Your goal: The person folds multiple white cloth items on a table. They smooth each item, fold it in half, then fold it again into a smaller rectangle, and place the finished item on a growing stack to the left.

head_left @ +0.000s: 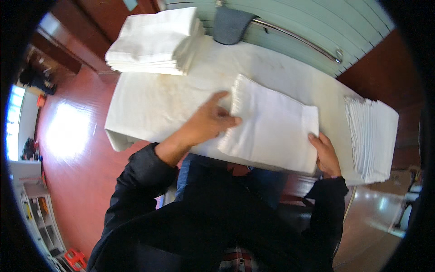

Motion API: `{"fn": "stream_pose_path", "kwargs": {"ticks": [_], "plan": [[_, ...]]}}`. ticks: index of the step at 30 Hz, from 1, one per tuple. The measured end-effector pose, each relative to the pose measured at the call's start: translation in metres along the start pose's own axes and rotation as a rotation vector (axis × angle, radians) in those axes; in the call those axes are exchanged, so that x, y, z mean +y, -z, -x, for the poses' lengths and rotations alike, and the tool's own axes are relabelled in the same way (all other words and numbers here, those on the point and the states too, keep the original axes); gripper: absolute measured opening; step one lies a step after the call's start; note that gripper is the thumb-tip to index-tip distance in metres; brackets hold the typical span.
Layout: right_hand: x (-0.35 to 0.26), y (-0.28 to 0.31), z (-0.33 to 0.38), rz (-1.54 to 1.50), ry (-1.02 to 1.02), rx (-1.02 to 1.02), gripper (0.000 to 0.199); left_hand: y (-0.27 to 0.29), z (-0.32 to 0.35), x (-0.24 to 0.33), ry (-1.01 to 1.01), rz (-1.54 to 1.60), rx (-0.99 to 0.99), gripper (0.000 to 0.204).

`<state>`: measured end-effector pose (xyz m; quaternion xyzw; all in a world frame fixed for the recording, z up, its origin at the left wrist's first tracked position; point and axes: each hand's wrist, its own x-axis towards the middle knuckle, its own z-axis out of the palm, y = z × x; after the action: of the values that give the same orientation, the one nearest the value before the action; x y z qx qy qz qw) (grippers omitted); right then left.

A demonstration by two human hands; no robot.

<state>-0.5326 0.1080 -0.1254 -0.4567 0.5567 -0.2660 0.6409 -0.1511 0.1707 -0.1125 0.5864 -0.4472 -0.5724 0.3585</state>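
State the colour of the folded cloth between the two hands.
The folded cloth is plain white, showing best in the head view.

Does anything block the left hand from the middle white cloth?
Nothing visible: the left hand is at the left edge of the white cloth, the right hand at its right edge. The left stack and right stack lie aside.
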Motion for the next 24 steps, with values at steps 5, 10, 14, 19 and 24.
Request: {"fn": "stream_pose_path", "kwargs": {"ticks": [5, 10, 14, 19, 24], "plan": [[-0.029, -0.011, 0.011, 0.284, 0.178, 0.001, 0.040, -0.005, -0.004, 0.001, -0.171, -0.022, -0.024, 0.081], [-0.081, -0.037, 0.030, 0.322, 0.361, 0.036, 0.043, 0.020, 0.006, 0.022, -0.296, -0.067, -0.067, 0.078], [-0.132, -0.078, 0.020, 0.336, 0.537, 0.040, 0.049, 0.089, 0.007, 0.053, -0.557, -0.192, 0.034, 0.072], [-0.188, -0.160, -0.035, 0.320, 0.764, -0.046, 0.051, 0.202, 0.007, 0.098, -0.640, -0.475, 0.408, 0.052], [-0.215, -0.260, -0.100, 0.215, 0.925, -0.177, 0.047, 0.281, -0.002, 0.123, -0.599, -0.125, 0.543, 0.039]]}}
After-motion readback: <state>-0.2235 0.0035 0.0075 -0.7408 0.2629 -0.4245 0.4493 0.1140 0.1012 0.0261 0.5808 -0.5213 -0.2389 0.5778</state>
